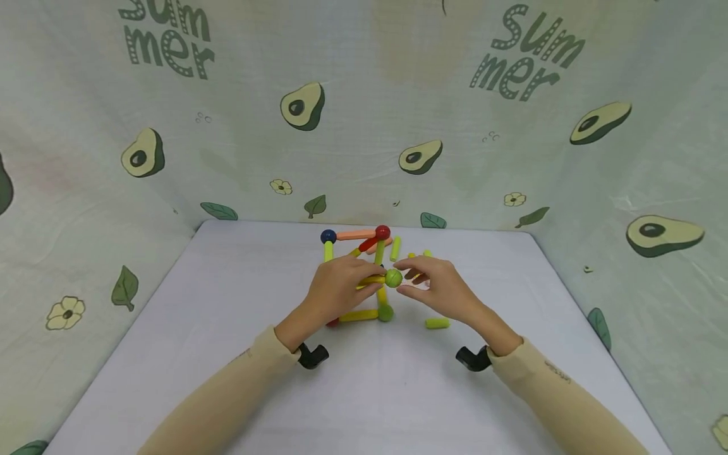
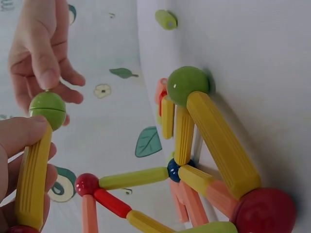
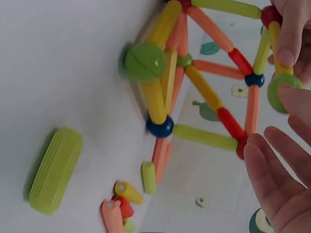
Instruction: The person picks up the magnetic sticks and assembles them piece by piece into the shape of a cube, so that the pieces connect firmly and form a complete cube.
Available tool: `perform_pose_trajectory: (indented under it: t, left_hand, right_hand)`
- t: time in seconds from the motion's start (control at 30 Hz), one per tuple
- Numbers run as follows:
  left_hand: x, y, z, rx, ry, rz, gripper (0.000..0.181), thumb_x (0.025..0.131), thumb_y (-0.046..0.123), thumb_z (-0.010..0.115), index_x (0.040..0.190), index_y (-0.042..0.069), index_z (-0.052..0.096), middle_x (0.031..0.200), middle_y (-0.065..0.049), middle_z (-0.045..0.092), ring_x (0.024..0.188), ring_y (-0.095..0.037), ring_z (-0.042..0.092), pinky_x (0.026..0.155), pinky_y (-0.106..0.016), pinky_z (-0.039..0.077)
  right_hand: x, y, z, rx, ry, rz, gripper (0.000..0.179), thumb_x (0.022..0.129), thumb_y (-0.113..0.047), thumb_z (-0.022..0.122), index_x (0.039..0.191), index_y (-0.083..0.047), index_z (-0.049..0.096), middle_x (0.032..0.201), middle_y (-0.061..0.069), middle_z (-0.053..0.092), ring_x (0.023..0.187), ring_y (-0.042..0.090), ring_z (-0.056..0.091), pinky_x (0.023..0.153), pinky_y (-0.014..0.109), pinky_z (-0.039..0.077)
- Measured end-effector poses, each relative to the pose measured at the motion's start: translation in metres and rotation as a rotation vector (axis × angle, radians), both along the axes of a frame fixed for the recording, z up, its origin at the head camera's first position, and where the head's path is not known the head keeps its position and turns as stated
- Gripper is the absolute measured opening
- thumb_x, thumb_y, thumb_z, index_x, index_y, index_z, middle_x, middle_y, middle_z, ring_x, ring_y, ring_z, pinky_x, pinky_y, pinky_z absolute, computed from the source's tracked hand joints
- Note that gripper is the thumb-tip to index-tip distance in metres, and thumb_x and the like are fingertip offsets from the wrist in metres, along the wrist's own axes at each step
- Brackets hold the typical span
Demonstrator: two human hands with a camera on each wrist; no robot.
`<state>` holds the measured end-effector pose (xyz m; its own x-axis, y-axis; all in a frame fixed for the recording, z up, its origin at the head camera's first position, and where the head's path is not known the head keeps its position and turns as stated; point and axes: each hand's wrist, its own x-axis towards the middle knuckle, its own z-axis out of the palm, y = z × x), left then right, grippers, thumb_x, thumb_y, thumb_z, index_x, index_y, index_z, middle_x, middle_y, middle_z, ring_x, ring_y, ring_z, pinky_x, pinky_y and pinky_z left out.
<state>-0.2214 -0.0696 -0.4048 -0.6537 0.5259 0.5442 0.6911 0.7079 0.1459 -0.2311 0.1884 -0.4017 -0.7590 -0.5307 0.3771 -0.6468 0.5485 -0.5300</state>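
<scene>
My left hand (image 1: 340,283) pinches a yellow ribbed stick (image 2: 33,177) between thumb and fingers. A green ball (image 1: 394,278) sits on that stick's right end. Around the ball's right side, my right hand (image 1: 440,287) is spread with loosely bent fingers; whether a fingertip touches the ball I cannot tell. Below and behind the hands stands a frame of colored sticks and balls, with a red ball (image 1: 382,232) and a dark blue ball (image 1: 328,236) at its upper corners. Another green ball (image 1: 385,313) is at its lower front corner. The left hand hides part of the frame.
A loose light green stick (image 1: 437,323) lies on the white table (image 1: 398,392), right of the frame. Farther back are another light green stick (image 1: 395,249) and several loose pieces, including a yellow stick (image 3: 128,192). Patterned cloth (image 1: 364,126) encloses the table's back and sides.
</scene>
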Motion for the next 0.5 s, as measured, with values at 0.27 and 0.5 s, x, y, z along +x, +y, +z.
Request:
perform_pose_trajectory:
  t: [0.27,0.5]
  left_hand:
    - [0.001,0.001,-0.002,0.034,-0.001,0.026,0.027,0.089,0.031,0.089,0.115,0.028,0.083,0.1,0.011,0.08,0.084,-0.008,0.068,0.062,-0.02,0.049]
    - [0.0,0.001,-0.004,0.053,0.016,0.015,0.027,0.091,0.034,0.087,0.117,0.028,0.082,0.101,0.011,0.08,0.082,-0.008,0.066,0.062,-0.019,0.048]
  right_hand:
    - [-0.037,0.043,-0.02,0.197,-0.021,-0.183,0.04,0.095,-0.005,0.08,0.133,-0.003,0.071,0.129,0.017,0.073,0.105,0.034,0.07,0.089,0.049,0.062]
    - [-0.069,0.067,-0.043,0.353,-0.094,-0.217,0.035,0.093,0.003,0.077,0.128,-0.001,0.073,0.127,0.018,0.072,0.118,0.04,0.065,0.106,0.058,0.052]
